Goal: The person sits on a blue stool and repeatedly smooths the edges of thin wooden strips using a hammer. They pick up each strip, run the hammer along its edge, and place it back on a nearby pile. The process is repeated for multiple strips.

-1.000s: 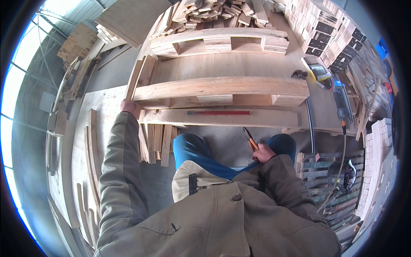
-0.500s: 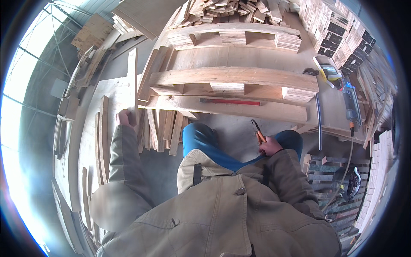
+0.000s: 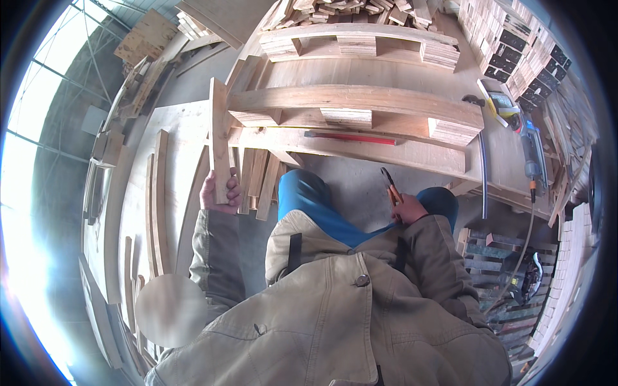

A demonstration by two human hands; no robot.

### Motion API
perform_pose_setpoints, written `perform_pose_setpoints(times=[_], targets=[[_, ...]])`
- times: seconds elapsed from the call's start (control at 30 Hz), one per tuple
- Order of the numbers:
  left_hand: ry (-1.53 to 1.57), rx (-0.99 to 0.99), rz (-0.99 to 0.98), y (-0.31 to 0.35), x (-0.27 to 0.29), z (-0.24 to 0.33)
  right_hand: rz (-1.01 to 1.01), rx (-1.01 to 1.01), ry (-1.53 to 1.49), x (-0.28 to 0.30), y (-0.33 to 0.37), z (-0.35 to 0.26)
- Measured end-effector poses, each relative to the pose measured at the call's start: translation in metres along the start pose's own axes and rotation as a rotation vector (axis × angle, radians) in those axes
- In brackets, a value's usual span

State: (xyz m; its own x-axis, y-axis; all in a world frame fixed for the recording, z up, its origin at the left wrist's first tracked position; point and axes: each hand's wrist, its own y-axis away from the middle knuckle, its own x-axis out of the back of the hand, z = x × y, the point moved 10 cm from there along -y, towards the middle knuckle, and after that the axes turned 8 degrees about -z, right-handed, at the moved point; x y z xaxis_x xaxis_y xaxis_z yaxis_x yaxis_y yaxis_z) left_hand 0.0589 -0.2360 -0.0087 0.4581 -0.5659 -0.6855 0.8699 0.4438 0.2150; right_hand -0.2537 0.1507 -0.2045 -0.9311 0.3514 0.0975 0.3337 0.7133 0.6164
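Note:
A narrow wooden board (image 3: 219,128) stands up from my left hand (image 3: 208,195), whose fingers wrap round its lower end. Low by my right knee, my right hand (image 3: 410,210) is closed on orange-handled pincers (image 3: 391,190), their dark jaws pointing away from me. Across the bench in front lies a long plank (image 3: 283,141) carrying a slim red bar (image 3: 360,138) with a dark end. Just beyond it, a wooden runner (image 3: 360,98) rests on several blocks (image 3: 346,116). A second runner (image 3: 367,31) on blocks lies farther back.
A nail gun (image 3: 532,151) with an air hose lies at the right, beside an open box (image 3: 499,100). Wood offcuts (image 3: 354,9) are heaped at the back. Loose strips (image 3: 152,199) lie on the left panel. Slatted pallets (image 3: 492,257) stand low on the right.
My left hand has moved right and lifted the board, which now stands in its grip nearer the bench. My right hand keeps the pincers in nearly the same place.

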Motion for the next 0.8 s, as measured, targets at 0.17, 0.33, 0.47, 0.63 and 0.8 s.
perform_pose_setpoints(times=[0.17, 0.33, 0.47, 0.63, 0.8], targets=[[-0.066, 0.022, -0.024, 0.004, -0.019, -0.010, -0.015, 0.019, -0.098, -0.003, -0.004, 0.004], [-0.376, 0.050, -0.071, 0.008, -0.058, -0.019, -0.002, 0.081, -0.123, -0.001, -0.002, 0.003], [-0.582, 0.262, -0.206, 0.006, -0.087, -0.059, 0.054, 0.083, -0.075, 0.002, 0.012, -0.002], [-0.682, 0.514, -0.397, 0.005, -0.108, -0.121, 0.145, 0.154, -0.125, 0.004, 0.049, -0.016], [-0.753, 0.654, -0.434, 0.002, -0.107, -0.159, 0.208, 0.190, -0.268, 0.010, 0.086, -0.023]])
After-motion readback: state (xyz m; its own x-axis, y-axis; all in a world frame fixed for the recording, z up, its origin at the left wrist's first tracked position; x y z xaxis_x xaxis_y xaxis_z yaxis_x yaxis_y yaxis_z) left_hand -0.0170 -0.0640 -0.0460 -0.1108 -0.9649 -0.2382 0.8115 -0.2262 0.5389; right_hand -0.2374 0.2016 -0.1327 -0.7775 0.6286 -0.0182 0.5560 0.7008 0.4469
